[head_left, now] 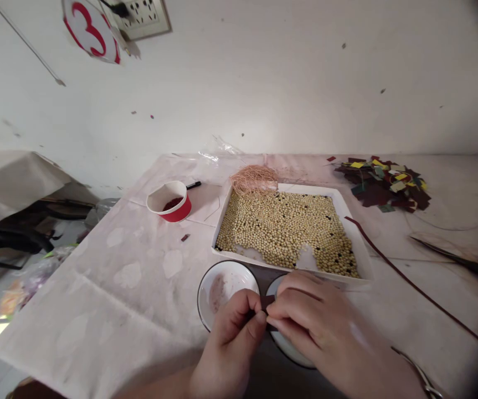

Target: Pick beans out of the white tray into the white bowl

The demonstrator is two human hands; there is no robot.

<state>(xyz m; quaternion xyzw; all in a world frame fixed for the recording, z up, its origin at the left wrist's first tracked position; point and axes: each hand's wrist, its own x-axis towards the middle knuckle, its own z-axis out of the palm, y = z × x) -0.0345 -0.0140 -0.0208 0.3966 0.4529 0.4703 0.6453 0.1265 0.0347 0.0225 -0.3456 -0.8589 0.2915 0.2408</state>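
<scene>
Close together at the front of the table, my left hand [239, 335] and my right hand [317, 318] are both closed in a pinch. Between their fingertips shows a small dark brown piece [267, 302], flat like a scrap of strip; the fingers hide most of it. Behind my left hand sits a white dark-rimmed bowl [241, 277] with a pinkish stain inside. A second dark-rimmed bowl [291, 352] lies under my right hand, mostly covered. Just beyond the bowls, a white tray [365, 260] holds many pale beads with some black ones among them.
A red-and-white paper cup [180, 212] with dark red bits stands left, near a black marker [194, 185]. Pinkish thread [255, 178] lies at the tray's back edge. Rightward are a scrap pile [388, 185], a long brown strip [409, 282] and scissors [455, 255].
</scene>
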